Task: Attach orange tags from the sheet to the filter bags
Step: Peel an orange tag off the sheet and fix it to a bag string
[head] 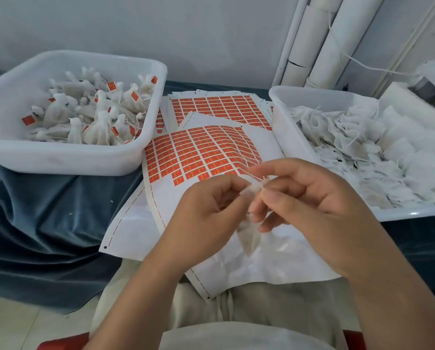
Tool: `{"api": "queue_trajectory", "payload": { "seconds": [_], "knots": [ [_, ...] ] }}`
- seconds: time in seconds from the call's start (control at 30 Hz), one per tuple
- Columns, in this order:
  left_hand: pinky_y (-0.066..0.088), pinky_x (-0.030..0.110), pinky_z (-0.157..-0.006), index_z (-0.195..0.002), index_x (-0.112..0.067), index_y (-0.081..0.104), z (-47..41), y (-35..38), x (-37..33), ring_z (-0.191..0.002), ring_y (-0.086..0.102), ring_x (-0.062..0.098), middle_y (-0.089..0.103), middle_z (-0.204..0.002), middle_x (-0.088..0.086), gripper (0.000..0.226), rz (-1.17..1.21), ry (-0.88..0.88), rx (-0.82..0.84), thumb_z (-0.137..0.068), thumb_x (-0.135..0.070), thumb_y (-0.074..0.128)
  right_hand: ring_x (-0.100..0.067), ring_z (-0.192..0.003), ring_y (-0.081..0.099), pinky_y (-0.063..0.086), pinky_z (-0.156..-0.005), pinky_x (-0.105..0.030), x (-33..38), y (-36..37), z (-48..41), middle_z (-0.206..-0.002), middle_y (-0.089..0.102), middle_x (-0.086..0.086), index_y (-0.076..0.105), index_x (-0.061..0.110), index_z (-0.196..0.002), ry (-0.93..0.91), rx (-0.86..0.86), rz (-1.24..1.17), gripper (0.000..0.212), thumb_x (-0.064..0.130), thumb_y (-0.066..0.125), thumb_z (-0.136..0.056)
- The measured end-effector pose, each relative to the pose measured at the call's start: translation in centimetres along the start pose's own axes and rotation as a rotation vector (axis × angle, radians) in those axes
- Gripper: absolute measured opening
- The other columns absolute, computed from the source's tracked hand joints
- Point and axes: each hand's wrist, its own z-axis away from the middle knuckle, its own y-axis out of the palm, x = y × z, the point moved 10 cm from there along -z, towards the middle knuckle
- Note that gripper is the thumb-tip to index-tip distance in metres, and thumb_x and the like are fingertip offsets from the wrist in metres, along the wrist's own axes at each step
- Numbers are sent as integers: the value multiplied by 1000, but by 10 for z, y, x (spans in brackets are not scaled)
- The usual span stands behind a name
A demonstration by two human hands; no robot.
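Note:
My left hand (211, 205) and my right hand (305, 195) meet in the middle, above a sheet of orange tags (198, 155). Between them hangs a white filter bag (249, 238); both hands pinch its gathered neck and its thin string near the fingertips. The bag's body droops below my fingers. I see no orange tag on this bag. The sheet's lower part is bare white backing where tags are gone.
A white tub (67, 160) at the left holds several tagged bags. Another white tub (292, 137) at the right holds a heap of untagged bags. More tag sheets (219, 107) lie behind. Blue cloth (47, 210) covers the table; white pipes (320, 41) stand at the back right.

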Motion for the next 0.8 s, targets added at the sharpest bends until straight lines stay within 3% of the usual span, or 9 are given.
{"api": "queue_trajectory", "payload": {
  "seconds": [0.07,0.17,0.23,0.3,0.4,0.5,0.63,0.8],
  "knots": [
    [53,20,-67,-101,-16,75,1,3,-4,-74,70,12,74,-82,-10,14,-42,48,53,-102,-11,62,-22,-89,76,61,-67,-27,4,7,4,-94,78,-4,68,33,-127,-15,47,139,32,16,62,-101],
    [61,37,-85,-115,-14,70,2,7,-2,-98,72,23,75,-101,1,25,5,19,101,-96,-7,55,-17,-98,75,60,-68,-23,5,16,9,-97,78,3,63,43,-131,-8,97,291,41,15,62,-102],
    [62,45,-86,-117,-9,67,4,14,7,-99,73,26,74,-104,10,27,175,-115,127,-95,-11,51,-8,-99,73,56,-76,-15,4,20,10,-96,77,11,60,45,-134,-13,105,409,44,15,63,-101],
    [61,28,-67,-109,-9,68,8,20,15,-79,73,16,74,-85,3,27,306,-237,120,-91,-14,49,2,-88,71,48,-72,-5,9,20,10,-93,76,20,62,45,-132,-50,67,556,43,16,66,-100],
    [50,13,-58,-99,-21,70,9,23,15,-58,64,5,68,-68,-9,26,228,-253,117,-92,-16,46,3,-75,65,40,-67,-2,19,12,10,-86,75,21,66,42,-125,-102,-30,639,34,19,67,-99],
    [48,14,-52,-92,-18,68,4,17,15,-46,58,8,68,-66,-15,20,119,-250,92,-100,-23,50,3,-81,63,39,-69,-5,21,1,7,-90,75,25,64,41,-125,-110,-105,644,28,29,63,-100],
    [47,16,-45,-89,-14,68,3,9,14,-43,60,8,68,-65,-22,24,-47,-197,27,-101,-25,51,-7,-108,67,42,-96,-13,10,2,3,-96,73,19,61,43,-126,-86,-93,563,27,29,57,-104],
    [49,18,-48,-80,-21,76,1,-3,13,-56,66,15,75,-77,-13,39,-82,-143,-12,-102,-27,45,-3,-98,72,49,-85,-10,1,3,0,-97,75,19,64,36,-126,-85,-110,540,29,15,60,-105]
  ]
}}
